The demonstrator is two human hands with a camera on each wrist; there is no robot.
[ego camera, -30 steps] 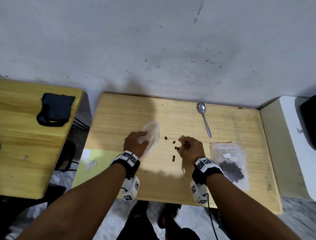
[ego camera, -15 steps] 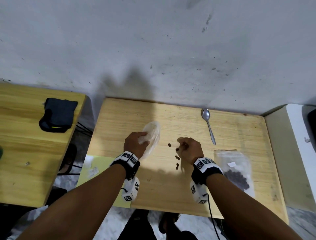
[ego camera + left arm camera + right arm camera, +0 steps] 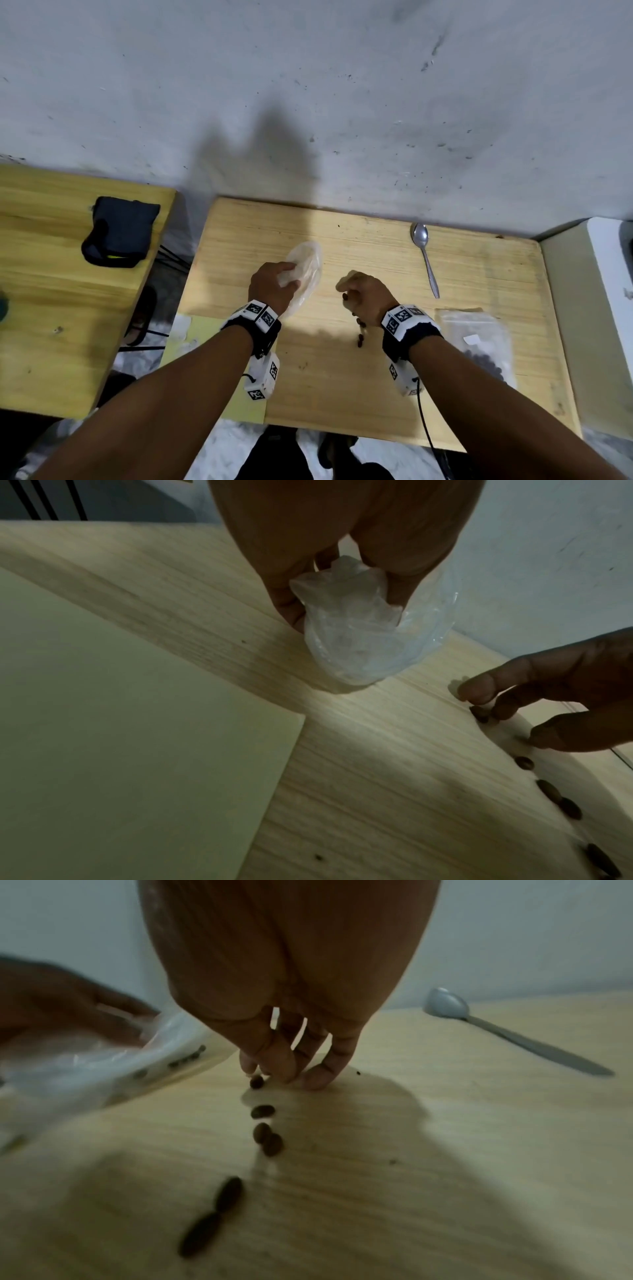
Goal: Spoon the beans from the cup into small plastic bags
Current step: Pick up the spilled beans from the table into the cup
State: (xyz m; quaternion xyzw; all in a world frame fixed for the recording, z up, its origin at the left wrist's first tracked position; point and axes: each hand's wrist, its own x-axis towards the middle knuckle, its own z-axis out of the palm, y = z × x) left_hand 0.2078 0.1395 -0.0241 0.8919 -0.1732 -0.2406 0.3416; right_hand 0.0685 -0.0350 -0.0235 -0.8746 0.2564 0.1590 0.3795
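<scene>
My left hand grips the crumpled mouth of a clear plastic bag lying on the wooden table. In the left wrist view its fingers bunch the bag. Several beans show inside the bag. Just right of it, my right hand has its fingers curled, with the fingertips pinching a brown bean on the table. More loose beans trail toward me. No cup is in view.
A metal spoon lies at the back right of the table. A flat clear bag holding beans sits at the right edge. A dark pouch rests on a second table to the left. A wall stands close behind.
My right hand has shifted left and forward onto the farthest loose bean. The left hand keeps the bag where it was. The head camera has tilted up a little.
</scene>
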